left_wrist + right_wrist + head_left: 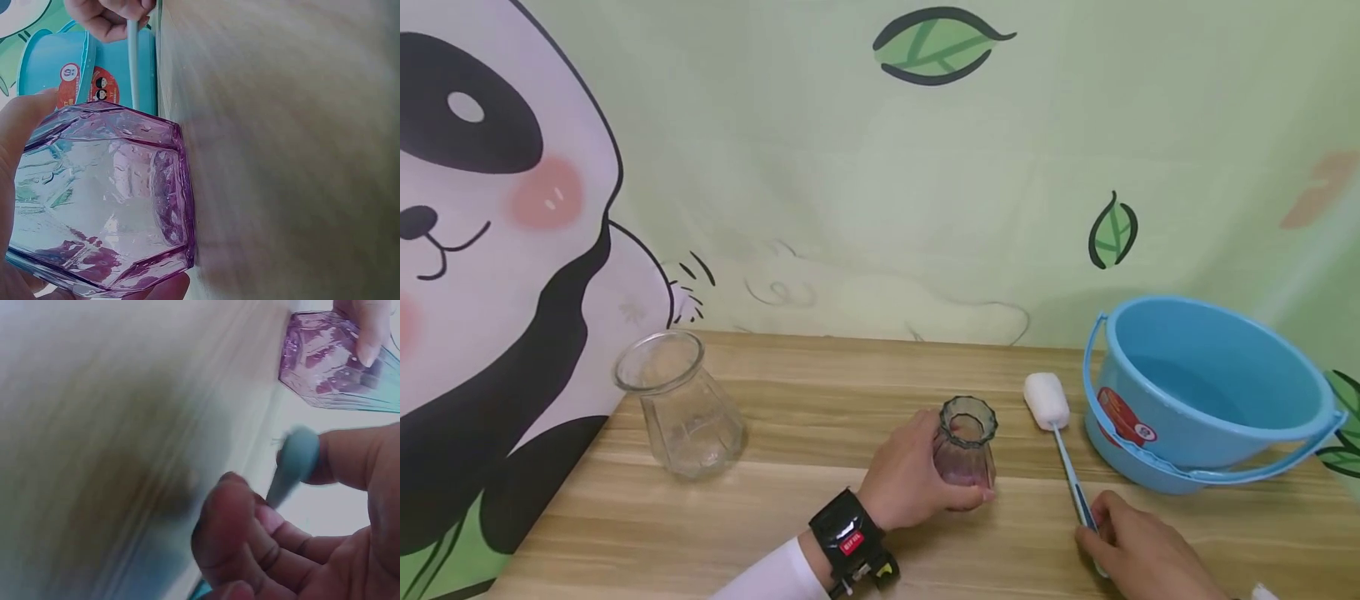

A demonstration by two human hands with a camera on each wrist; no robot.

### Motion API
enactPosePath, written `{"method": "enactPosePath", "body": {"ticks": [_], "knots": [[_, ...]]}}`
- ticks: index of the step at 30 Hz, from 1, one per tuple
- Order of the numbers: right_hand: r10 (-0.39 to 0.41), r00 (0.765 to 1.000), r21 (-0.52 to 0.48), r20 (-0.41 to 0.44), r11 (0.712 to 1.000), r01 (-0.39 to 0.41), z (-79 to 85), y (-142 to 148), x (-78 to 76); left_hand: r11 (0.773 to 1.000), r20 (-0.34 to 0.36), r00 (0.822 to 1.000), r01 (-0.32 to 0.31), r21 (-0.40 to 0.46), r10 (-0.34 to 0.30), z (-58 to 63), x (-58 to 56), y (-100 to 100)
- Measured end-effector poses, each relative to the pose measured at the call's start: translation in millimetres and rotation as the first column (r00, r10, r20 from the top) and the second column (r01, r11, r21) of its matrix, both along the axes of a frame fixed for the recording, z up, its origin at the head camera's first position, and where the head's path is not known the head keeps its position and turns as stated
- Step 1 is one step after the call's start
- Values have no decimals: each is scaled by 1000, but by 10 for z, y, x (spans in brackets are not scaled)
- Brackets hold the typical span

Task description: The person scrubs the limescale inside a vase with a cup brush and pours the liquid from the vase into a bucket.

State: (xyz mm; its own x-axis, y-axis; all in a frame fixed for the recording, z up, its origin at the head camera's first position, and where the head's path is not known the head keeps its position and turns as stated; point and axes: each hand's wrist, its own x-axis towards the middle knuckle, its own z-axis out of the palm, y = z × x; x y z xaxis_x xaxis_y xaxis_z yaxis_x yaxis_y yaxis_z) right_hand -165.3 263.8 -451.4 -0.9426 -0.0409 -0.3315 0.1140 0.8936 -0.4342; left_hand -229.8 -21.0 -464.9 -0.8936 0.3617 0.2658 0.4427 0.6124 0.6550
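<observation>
Purple-tinted glass vase (961, 467) is being gripped upright on the bench (790, 417) by the left hand (906, 475); just right of it, the brush (1077, 487)'s being pinched by the right hand (1150, 550), head pointing away.

You sit or stand at what looks like a staged recording spot: a wood-grain tabletop (820, 375), a backdrop (850, 183) printed with a cartoon panda (497, 283) and green leaves (936, 52), and a wrist camera (850, 537) strapped on you.
</observation>
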Motion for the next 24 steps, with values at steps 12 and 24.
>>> {"method": "enactPosePath", "body": {"ticks": [12, 24], "knots": [[-27, 973, 14, -228, 999, 31, 319, 113, 128, 1000, -6, 1000, -10, -16, 9, -3, 3, -2], [-142, 794, -81, -591, 990, 116, 606, 91, 152, 1000, -15, 1000, -8, -12, 8, -11, -2, -6]]}}
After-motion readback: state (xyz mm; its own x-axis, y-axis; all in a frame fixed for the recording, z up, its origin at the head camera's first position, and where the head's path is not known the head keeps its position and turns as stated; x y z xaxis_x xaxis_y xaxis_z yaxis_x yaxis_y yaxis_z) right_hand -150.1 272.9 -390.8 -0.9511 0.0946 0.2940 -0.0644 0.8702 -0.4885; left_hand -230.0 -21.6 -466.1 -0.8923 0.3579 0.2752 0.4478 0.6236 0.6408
